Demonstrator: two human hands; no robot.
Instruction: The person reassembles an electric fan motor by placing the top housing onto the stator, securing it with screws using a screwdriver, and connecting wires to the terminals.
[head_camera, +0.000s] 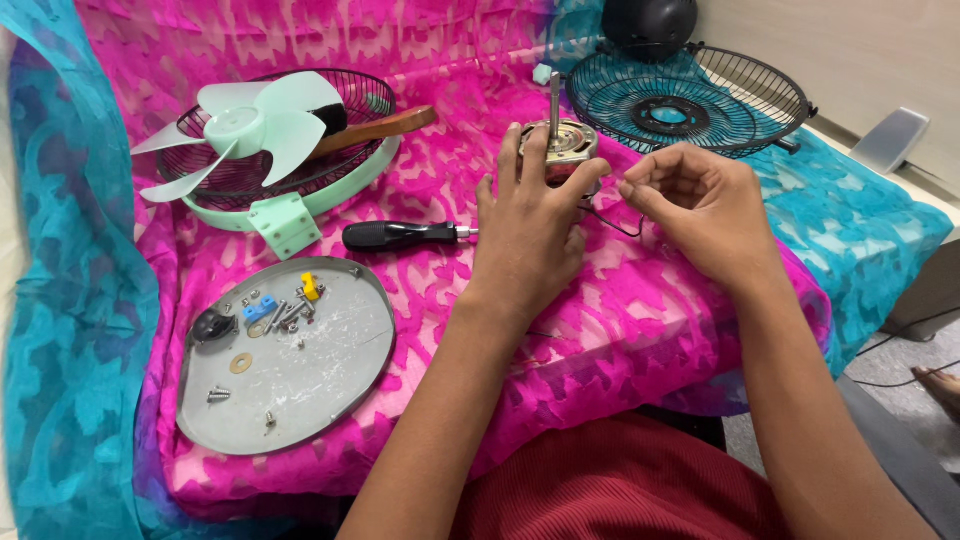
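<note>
Risk: the thin black wire (612, 222) could snap or pull off if tugged, since it looks taut between hand and motor. The small metal fan motor with upright steel shaft (556, 140) sits on the pink patterned cloth (400, 300). Left hand (527, 235) grips its body from the near side; right hand (700, 205), just right, pinches the wire (fingers curled). Loose screws (218, 396) on the grey round plate (330, 370) could roll off.

- One fan motor (562, 150) with a shaft.
- Two wire fan guards: one mint-rimmed (345, 170), one dark (690, 95).
- One mint fan blade (245, 125).
- One black-handled screwdriver (400, 235).
- One wooden-handled brush (370, 128).
- One grey round plate (330, 350) of small screws.
- Two hands: left (525, 235), right (700, 205).
</note>
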